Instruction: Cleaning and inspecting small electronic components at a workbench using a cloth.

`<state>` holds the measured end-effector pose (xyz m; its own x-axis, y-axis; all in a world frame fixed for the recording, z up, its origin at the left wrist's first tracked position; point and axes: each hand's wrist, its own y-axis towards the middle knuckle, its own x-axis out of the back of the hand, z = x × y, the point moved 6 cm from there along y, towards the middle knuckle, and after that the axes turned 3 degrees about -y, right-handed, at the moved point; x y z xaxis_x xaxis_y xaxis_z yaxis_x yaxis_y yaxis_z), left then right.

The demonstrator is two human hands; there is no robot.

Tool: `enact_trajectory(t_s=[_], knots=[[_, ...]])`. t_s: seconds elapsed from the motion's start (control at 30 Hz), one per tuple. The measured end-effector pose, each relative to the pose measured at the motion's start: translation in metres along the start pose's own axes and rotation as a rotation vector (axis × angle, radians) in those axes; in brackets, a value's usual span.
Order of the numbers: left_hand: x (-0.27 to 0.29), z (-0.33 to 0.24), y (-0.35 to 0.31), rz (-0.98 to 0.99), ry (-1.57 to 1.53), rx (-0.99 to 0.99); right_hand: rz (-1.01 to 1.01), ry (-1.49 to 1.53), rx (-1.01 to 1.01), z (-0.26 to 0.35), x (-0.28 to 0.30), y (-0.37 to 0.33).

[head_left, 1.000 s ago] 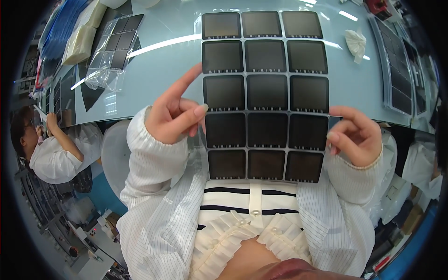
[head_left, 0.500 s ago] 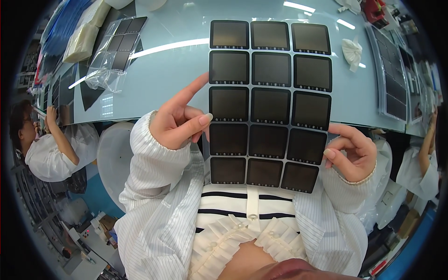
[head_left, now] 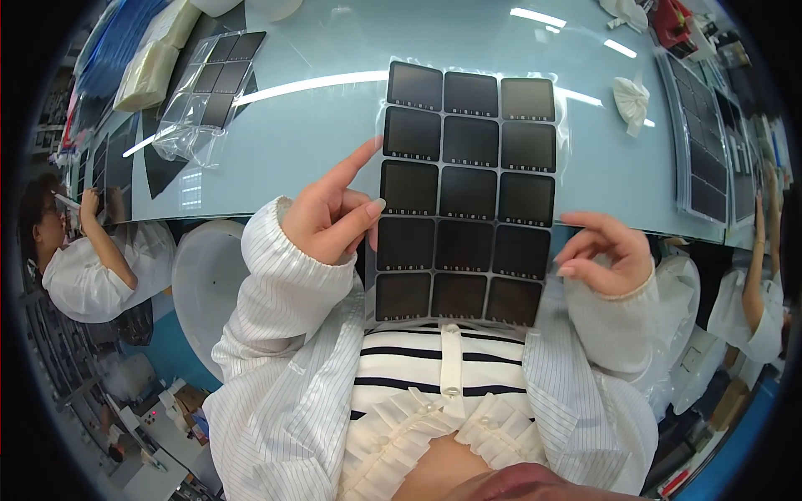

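In front of me is a sheet of dark rectangular panels (head_left: 468,194), set in rows of three with clear film round their edges. My left hand (head_left: 334,219) grips its left edge, thumb on the front and index finger stretched along the side. At the lower right edge, the curled fingers and thumb of my right hand (head_left: 610,255) pinch the film margin; the contact there is hard to see. The sheet's lower end is close to my striped top, and its upper part is over the glass-topped table (head_left: 317,134).
To the left lie a bagged panel sheet (head_left: 219,79) and pale packs (head_left: 149,71). A crumpled white tissue (head_left: 631,100) and stacked panel sheets (head_left: 693,134) are on the right. Co-workers sit on both sides, one at the left (head_left: 100,275). A white stool (head_left: 205,292) stands beside me.
The sheet looks smaller and has tipped or lowered away from me, its top edge now lower in view. My right hand has moved slightly left with its edge; my left hand shifted slightly right.
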<state>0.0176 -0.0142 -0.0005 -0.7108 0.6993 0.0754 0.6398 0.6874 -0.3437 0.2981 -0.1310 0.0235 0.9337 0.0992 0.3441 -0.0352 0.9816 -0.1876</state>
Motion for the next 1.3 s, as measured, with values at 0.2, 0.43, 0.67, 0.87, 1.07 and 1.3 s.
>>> enact_trajectory(t_s=[0.2,0.43,0.67,0.87,1.07,1.3], knots=[[-0.004,-0.008,0.002,-0.051,0.052,-0.015,-0.756,-0.715,0.100,-0.019,0.131,0.056],[-0.003,-0.004,0.002,-0.034,0.017,-0.013,-0.681,-0.873,-0.041,-0.045,0.148,0.110],[-0.002,-0.004,0.004,-0.028,0.025,0.080,-0.262,-0.639,0.779,0.051,-0.039,0.140],[-0.007,-0.011,0.006,-0.061,0.098,0.031,-0.321,-0.730,0.677,0.047,-0.033,0.166],[-0.008,-0.012,0.006,-0.076,0.102,0.011,-0.402,-0.799,0.571,0.046,-0.019,0.170],[-0.007,-0.007,0.006,-0.050,0.081,0.022,-0.430,-0.822,0.575,0.052,-0.030,0.174]])
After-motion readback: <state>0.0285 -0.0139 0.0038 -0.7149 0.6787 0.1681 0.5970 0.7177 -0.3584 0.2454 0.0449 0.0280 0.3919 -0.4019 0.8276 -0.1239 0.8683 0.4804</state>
